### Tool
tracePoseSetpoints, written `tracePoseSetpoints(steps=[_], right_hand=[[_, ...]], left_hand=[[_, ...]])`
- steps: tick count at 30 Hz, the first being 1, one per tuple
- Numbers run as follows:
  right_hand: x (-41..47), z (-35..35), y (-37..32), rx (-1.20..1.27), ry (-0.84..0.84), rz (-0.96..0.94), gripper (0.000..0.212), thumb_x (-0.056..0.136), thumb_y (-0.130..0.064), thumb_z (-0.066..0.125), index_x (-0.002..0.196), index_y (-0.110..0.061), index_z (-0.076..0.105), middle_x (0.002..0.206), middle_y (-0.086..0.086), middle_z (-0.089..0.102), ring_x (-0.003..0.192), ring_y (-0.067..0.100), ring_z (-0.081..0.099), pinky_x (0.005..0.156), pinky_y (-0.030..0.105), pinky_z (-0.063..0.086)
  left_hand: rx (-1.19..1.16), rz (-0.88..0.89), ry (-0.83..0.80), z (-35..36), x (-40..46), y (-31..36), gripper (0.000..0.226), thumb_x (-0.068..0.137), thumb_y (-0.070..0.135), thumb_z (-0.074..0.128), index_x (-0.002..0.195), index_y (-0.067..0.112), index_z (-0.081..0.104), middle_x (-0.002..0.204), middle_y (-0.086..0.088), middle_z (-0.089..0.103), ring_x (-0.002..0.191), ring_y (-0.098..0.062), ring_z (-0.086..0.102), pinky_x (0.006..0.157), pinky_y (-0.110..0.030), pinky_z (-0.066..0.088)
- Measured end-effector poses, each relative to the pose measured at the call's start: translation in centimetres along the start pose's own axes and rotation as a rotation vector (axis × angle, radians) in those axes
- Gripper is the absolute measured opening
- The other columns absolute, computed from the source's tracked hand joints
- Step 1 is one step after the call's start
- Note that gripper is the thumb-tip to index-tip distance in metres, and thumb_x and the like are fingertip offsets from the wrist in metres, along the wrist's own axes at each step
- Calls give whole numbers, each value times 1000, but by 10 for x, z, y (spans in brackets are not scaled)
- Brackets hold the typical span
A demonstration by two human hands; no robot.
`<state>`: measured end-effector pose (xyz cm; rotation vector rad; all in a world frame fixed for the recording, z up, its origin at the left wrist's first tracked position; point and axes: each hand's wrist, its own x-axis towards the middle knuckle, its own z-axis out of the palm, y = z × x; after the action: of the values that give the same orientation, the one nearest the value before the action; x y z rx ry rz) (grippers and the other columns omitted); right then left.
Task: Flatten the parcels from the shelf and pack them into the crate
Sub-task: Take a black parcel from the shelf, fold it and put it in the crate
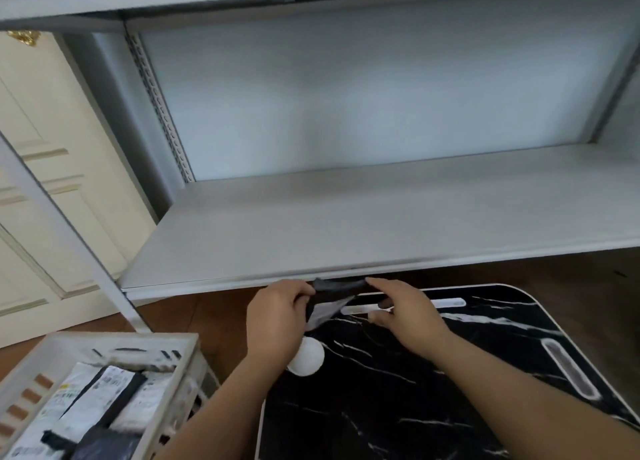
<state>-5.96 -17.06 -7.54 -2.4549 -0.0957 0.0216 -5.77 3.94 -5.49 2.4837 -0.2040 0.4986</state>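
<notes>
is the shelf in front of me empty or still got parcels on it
Empty as far as the view shows: the shelf board is bare. The only parcel outside the crate is between both hands.

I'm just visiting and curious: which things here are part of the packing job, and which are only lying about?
Part of the job:
- dark parcel, held by left hand and right hand
- shelf
- crate, with parcels inside

Just there:
- black marbled table
- white ball
- cream door

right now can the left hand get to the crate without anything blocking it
Probably yes. The left hand grips the parcel with the right hand, and the crate sits open-topped just below-left, nothing between.
</notes>
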Motion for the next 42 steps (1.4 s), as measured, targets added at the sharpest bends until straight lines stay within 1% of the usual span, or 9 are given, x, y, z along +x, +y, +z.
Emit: tracePoseSetpoints(steps=[4, 8, 16, 21, 25, 28, 34, 38, 42], right_hand=[[-14, -15, 3, -15, 62, 79, 46, 88, -22, 68, 133, -24, 55, 106, 0, 56, 98, 18, 56, 86, 29, 44], [-24, -27, 9, -69, 41, 117, 5, 87, -27, 69, 87, -25, 65, 95, -1, 47, 88, 18, 53, 77, 30, 43], [-34, -38, 24, 614, 124, 243, 14, 92, -14, 64, 80, -11, 57, 78, 8, 57, 74, 17, 52, 68, 31, 40], [-38, -28, 36, 949, 200, 399, 11, 96, -11, 58, 86, -7, 58, 79, 8, 66, 73, 20, 63, 66, 32, 51], [-23, -25, 40, 993, 305, 482, 11, 96, -14, 59, 86, -8, 59, 85, 13, 69, 73, 22, 65, 64, 32, 51], [-18, -28, 42, 913, 339, 486, 19, 94, -24, 62, 85, -8, 62, 90, 19, 69, 76, 23, 63, 70, 36, 55], [-27, -11, 31, 912, -68, 694, 55, 92, -67, 36, 106, -19, 60, 104, 2, 66, 99, 21, 62, 89, 46, 51], [-26, 16, 21, 533, 206, 629, 48, 100, -53, 30, 108, -11, 53, 106, 5, 56, 104, 25, 54, 93, 41, 45], [-27, 11, 24, 466, 409, 496, 36, 104, -34, 32, 84, -10, 48, 77, 4, 53, 74, 20, 51, 65, 33, 40]], left_hand=[[-52, -29, -58, -7, -14, 22, 23, 86, 9, 60, 78, 30, 56, 74, 14, 63, 66, -2, 53, 58, -9, 35], [-256, -103, -137, -5, -18, 29, 21, 84, 6, 65, 77, 26, 59, 77, 9, 66, 75, 1, 59, 62, -10, 41], [-1085, -664, -336, 17, -9, 34, 32, 85, 6, 67, 116, 9, 56, 105, -7, 69, 93, -19, 66, 76, -30, 52], [-1019, -834, -627, 48, -25, 46, 18, 91, 18, 63, 105, 9, 66, 94, -5, 75, 92, -20, 69, 78, -35, 52], [-811, -691, -434, 68, -24, 50, 14, 97, 22, 53, 104, 17, 65, 98, -3, 73, 98, -23, 66, 93, -46, 50], [-509, -495, -243, 71, -16, 48, 16, 100, 26, 46, 102, 17, 59, 90, 2, 65, 87, -16, 60, 80, -36, 47], [-428, -566, -18, 76, -7, 42, 25, 103, 27, 35, 96, 9, 50, 80, -5, 57, 76, -24, 54, 65, -33, 37], [-359, -531, 39, 87, -14, 55, 25, 103, 23, 34, 89, 6, 45, 70, 1, 50, 62, -12, 47, 51, -26, 30], [-264, -401, 24, 90, -20, 58, 26, 103, 26, 34, 92, 5, 45, 67, -2, 52, 59, -15, 51, 50, -30, 35]])
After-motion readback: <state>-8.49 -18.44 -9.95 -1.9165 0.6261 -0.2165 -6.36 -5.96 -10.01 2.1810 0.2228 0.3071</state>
